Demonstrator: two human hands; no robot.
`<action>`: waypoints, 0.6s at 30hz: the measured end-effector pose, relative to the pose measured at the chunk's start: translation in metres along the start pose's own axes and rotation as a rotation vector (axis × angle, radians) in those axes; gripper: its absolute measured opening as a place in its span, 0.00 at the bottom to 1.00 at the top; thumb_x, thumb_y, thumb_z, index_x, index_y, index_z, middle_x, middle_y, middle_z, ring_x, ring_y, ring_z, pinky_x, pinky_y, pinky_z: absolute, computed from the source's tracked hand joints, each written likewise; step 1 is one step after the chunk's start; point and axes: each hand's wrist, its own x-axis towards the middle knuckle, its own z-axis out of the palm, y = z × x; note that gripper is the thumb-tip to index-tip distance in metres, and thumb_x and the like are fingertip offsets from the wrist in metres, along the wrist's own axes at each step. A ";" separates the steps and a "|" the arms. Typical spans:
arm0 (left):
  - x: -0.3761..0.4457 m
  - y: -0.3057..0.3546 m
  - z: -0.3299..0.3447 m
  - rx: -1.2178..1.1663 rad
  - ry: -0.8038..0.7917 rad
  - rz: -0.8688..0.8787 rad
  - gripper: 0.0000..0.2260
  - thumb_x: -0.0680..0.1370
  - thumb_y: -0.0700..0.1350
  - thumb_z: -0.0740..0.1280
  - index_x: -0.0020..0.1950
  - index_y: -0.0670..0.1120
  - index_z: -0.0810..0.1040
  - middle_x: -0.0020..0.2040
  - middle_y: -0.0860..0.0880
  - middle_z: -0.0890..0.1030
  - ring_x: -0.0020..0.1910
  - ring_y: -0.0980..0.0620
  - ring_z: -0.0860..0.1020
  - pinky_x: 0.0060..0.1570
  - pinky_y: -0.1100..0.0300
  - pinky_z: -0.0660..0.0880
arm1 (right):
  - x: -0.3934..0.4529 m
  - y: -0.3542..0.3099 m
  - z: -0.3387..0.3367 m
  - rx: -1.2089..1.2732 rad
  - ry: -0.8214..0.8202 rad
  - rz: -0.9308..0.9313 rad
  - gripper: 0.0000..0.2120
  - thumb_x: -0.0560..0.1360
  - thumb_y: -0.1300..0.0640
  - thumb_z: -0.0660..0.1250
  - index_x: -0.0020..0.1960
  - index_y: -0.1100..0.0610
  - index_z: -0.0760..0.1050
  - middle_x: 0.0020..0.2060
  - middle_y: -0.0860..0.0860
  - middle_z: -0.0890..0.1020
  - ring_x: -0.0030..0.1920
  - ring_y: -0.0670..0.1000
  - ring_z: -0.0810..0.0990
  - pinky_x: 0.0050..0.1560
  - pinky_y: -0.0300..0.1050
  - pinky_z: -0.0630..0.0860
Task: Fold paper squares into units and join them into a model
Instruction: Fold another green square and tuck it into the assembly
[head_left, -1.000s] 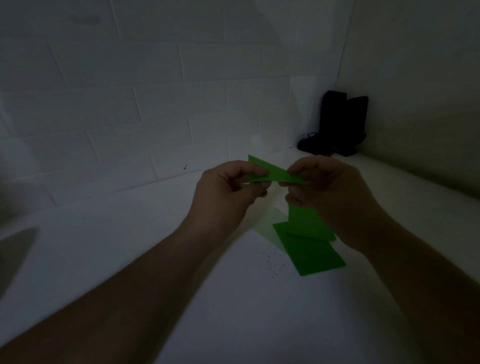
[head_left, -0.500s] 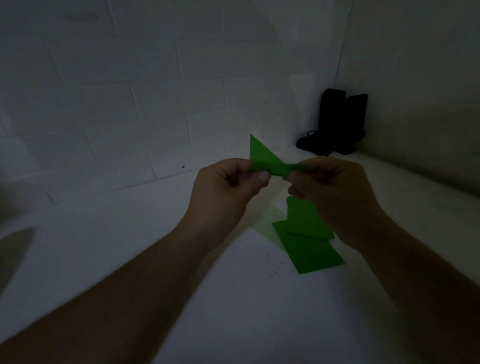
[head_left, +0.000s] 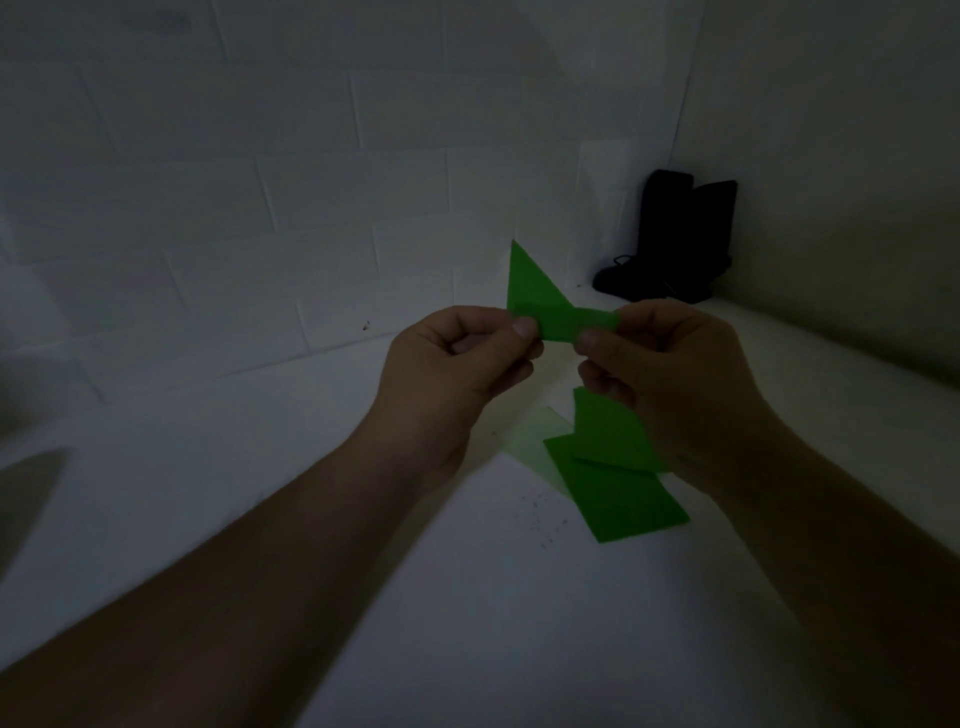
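Note:
A folded green paper unit (head_left: 545, 306) is held up in the air between both hands, its pointed triangular flap standing upward. My left hand (head_left: 457, 364) pinches its left end between thumb and fingers. My right hand (head_left: 670, 374) pinches its right end, a narrow strip. Below my right hand, a small stack of green paper pieces (head_left: 618, 483) lies on the white surface (head_left: 415, 597), partly hidden by the hand. A paler green sheet (head_left: 535, 439) sticks out at the stack's left.
A pair of black boots (head_left: 670, 244) stands in the far right corner against the white brick wall (head_left: 260, 182). Small dark specks (head_left: 540, 519) mark the surface left of the stack. The scene is dim.
The unit has been turned in my hands: its triangular flap, which lay nearly flat, now stands upright. Both hands kept their pinch and stayed roughly in place.

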 end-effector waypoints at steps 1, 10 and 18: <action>0.000 0.000 0.000 0.005 0.010 -0.009 0.02 0.76 0.35 0.72 0.47 0.39 0.81 0.41 0.42 0.85 0.42 0.50 0.85 0.49 0.58 0.83 | 0.000 0.000 0.000 0.011 0.003 0.010 0.07 0.72 0.67 0.74 0.43 0.60 0.77 0.34 0.55 0.84 0.35 0.53 0.83 0.43 0.47 0.85; 0.002 -0.002 0.001 -0.003 0.074 -0.126 0.06 0.79 0.38 0.71 0.42 0.42 0.79 0.38 0.44 0.83 0.38 0.53 0.83 0.45 0.60 0.81 | -0.001 -0.002 0.000 0.048 -0.033 0.039 0.06 0.75 0.67 0.71 0.43 0.59 0.76 0.35 0.56 0.85 0.35 0.52 0.83 0.41 0.45 0.83; 0.001 -0.002 -0.002 0.046 0.063 -0.100 0.06 0.79 0.35 0.70 0.48 0.45 0.77 0.39 0.42 0.82 0.37 0.50 0.81 0.43 0.57 0.80 | 0.001 0.000 -0.001 -0.001 -0.010 0.054 0.09 0.74 0.67 0.72 0.51 0.58 0.76 0.35 0.57 0.84 0.33 0.52 0.79 0.36 0.45 0.79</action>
